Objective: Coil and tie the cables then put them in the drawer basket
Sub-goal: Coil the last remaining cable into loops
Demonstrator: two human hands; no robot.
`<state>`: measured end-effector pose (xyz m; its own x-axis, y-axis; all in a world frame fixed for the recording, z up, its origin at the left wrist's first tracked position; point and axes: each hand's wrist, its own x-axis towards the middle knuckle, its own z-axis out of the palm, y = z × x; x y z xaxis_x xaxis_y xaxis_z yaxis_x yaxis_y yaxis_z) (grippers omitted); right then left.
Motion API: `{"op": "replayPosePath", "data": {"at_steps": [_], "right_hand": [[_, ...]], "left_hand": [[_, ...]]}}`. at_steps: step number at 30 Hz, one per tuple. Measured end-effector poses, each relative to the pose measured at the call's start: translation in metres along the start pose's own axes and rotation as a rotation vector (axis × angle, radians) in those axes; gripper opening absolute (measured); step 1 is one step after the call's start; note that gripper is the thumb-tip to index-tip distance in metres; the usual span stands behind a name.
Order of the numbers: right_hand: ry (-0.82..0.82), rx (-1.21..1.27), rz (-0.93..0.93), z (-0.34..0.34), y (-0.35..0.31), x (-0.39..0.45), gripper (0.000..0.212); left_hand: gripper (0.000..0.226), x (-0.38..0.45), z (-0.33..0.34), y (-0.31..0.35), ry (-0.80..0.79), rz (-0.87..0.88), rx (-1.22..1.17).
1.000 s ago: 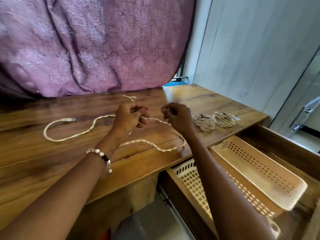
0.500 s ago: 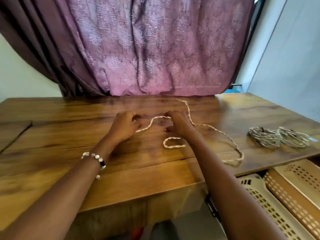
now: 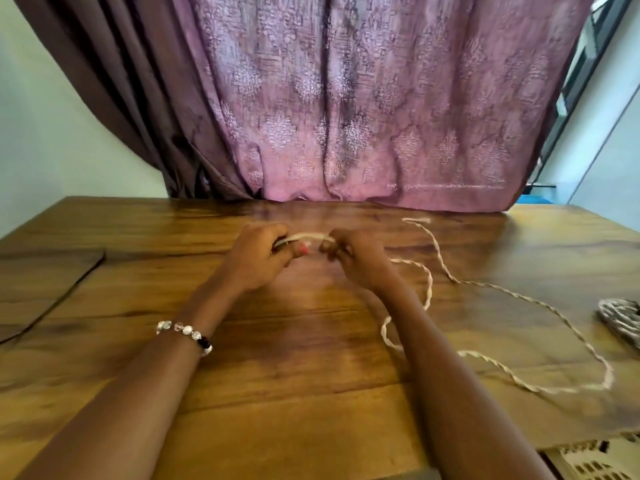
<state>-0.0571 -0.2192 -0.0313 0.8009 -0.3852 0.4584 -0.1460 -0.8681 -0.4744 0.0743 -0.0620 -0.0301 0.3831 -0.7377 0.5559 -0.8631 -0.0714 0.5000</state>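
Observation:
A long cream braided cable [image 3: 540, 301] lies in loose loops across the right half of the wooden table [image 3: 277, 358]. Its near end runs up between both hands at the table's middle. My left hand [image 3: 256, 261] grips one end of a short taut stretch of the cable. My right hand [image 3: 353, 259] pinches the other end of that stretch, a hand's width away. A coiled bundle of cable [image 3: 621, 320] lies at the right edge, partly cut off. A corner of the cream perforated drawer basket [image 3: 588, 467] shows at the bottom right.
A pink patterned curtain [image 3: 363, 116] hangs down to the table's far edge, with a dark brown curtain [image 3: 131, 98] to its left. A seam or flap in the tabletop [image 3: 69, 285] shows at the left. A pale wall stands on the right.
The view has swung left and up, so the drawer and baskets have almost left the frame. Both hands have drawn closer together on the cable, and the slack now trails to the right.

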Motion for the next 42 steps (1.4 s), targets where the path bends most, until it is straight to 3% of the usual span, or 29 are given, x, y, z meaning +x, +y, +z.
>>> {"op": "replayPosePath", "data": {"at_steps": [3,6,10,14,16,20,24,27,29,32,36,39,42], "right_hand": [[0.318,0.42,-0.015,-0.02,0.004,0.001,0.033],[0.414,0.398,0.0,-0.026,0.005,-0.003,0.036],[0.402,0.228,0.031,-0.01,-0.001,-0.008,0.027],[0.051,-0.218,0.197,0.014,-0.019,-0.014,0.068],[-0.059,-0.467,0.133,0.027,-0.035,-0.019,0.077],[-0.203,-0.636,-0.183,0.034,-0.072,-0.027,0.056],[0.071,-0.666,-0.582,0.036,-0.081,-0.031,0.041],[0.077,-0.475,-0.653,0.021,-0.075,-0.031,0.023],[0.063,-0.226,-0.56,0.011,-0.071,-0.03,0.02],[0.214,-0.032,-0.487,-0.004,-0.066,-0.026,0.017],[0.341,-0.051,-0.401,-0.014,-0.042,-0.018,0.019],[0.347,-0.11,-0.309,-0.01,-0.029,-0.014,0.035],[0.309,0.036,-0.223,-0.01,-0.025,-0.011,0.037]], "left_hand": [[0.021,0.002,-0.013,-0.004,0.004,-0.126,-0.389],[0.028,0.001,-0.021,0.01,0.047,-0.172,-0.846],[0.035,0.006,-0.026,0.031,-0.028,-0.192,-1.416],[0.043,0.009,-0.028,0.029,-0.003,-0.124,-1.643],[0.045,0.01,-0.028,0.026,0.09,-0.159,-1.659],[0.032,0.011,-0.023,0.013,0.295,-0.26,-1.415],[0.03,0.005,-0.013,0.001,0.113,-0.302,-0.672],[0.026,-0.003,-0.011,-0.003,-0.072,-0.204,-0.459],[0.02,-0.006,-0.01,0.002,-0.165,-0.19,-0.516],[0.022,-0.009,-0.01,0.024,-0.238,-0.297,-0.674],[0.05,-0.008,-0.01,0.031,-0.318,-0.343,-0.829],[0.052,-0.005,-0.01,0.029,-0.411,-0.445,-1.079],[0.066,-0.004,-0.015,0.026,-0.393,-0.474,-1.323]]}}
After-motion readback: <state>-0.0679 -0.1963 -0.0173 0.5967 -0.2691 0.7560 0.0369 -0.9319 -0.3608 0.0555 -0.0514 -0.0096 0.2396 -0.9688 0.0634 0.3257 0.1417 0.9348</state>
